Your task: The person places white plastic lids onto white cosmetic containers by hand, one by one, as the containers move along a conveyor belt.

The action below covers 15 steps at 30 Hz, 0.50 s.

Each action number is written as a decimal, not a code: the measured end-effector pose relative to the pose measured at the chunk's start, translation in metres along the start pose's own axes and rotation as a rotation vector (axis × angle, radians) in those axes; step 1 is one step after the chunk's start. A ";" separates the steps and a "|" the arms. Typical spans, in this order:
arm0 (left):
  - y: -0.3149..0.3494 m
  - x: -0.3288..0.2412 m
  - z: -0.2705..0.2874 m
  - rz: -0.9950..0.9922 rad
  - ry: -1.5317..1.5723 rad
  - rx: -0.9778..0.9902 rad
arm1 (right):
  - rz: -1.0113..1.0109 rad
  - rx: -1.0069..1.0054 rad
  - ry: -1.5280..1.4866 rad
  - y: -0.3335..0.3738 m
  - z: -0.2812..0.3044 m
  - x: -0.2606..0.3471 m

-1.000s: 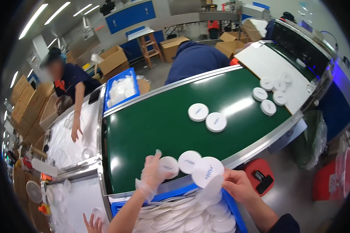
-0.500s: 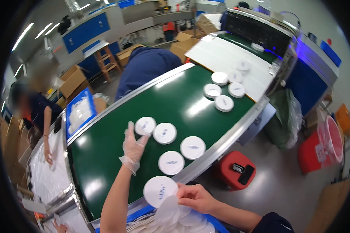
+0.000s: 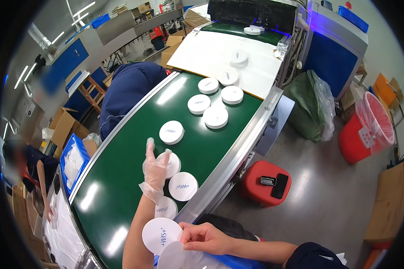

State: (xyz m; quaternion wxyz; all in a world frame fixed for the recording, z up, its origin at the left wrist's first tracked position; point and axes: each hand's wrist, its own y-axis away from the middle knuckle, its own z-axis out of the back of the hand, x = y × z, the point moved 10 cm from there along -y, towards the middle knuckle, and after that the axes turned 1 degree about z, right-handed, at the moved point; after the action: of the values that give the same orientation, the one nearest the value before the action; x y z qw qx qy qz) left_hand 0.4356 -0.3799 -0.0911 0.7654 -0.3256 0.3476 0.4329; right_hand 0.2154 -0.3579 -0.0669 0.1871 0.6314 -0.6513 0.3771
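Note:
My left hand (image 3: 155,172), in a thin transparent glove, reaches over the green belt with index finger and thumb apart. It is up against a squat white round piece (image 3: 173,164), partly covered by the fingers. Another printed round (image 3: 171,132) sits beyond the fingertips, with a further one (image 3: 183,186) to the right. Bare, my right hand (image 3: 206,238) pinches the edge of a thin translucent white disc (image 3: 171,256) together with a white round with blue print (image 3: 162,236). That printed round looks raised in front of the belt's near rim; its underside is hidden.
Several white rounds (image 3: 215,117) cluster at the far end of the green belt (image 3: 121,188), by a white board (image 3: 202,51). A metal rail (image 3: 238,166) edges the belt. On the right stand a red stool (image 3: 267,181) and a red bin (image 3: 368,130). Co-workers are at the left.
The view has turned, shifting the scene leftward. My left hand stays extended among the rounds, fingers still apart. My right hand keeps its pinch on the printed round and the translucent disc.

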 end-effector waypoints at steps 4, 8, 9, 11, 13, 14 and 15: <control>-0.017 -0.018 0.000 -0.119 -0.234 -0.019 | 0.038 -0.027 0.067 0.009 0.011 0.008; -0.022 -0.025 -0.018 -0.065 -0.307 0.128 | 0.042 -0.062 -0.021 0.018 0.019 0.017; -0.022 -0.018 -0.017 -0.064 -0.318 0.130 | 0.060 -0.052 -0.017 0.019 0.018 0.020; -0.020 -0.022 -0.011 -0.284 -0.399 0.033 | 0.062 -0.047 -0.013 0.021 0.021 0.018; -0.022 -0.017 -0.019 -0.119 -0.269 0.141 | 0.064 -0.053 -0.006 0.026 0.027 0.015; -0.026 -0.010 -0.016 -0.131 -0.186 0.090 | 0.043 -0.071 -0.070 0.028 0.030 0.011; -0.028 -0.016 -0.012 -0.143 -0.103 0.035 | 0.022 -0.083 -0.135 0.029 0.033 0.007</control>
State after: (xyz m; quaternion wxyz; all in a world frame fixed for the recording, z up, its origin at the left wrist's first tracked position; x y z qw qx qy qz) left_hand 0.4514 -0.4076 -0.0793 0.8167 -0.3134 0.2912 0.3873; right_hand 0.1944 -0.3883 -0.0905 0.1648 0.6400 -0.6843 0.3083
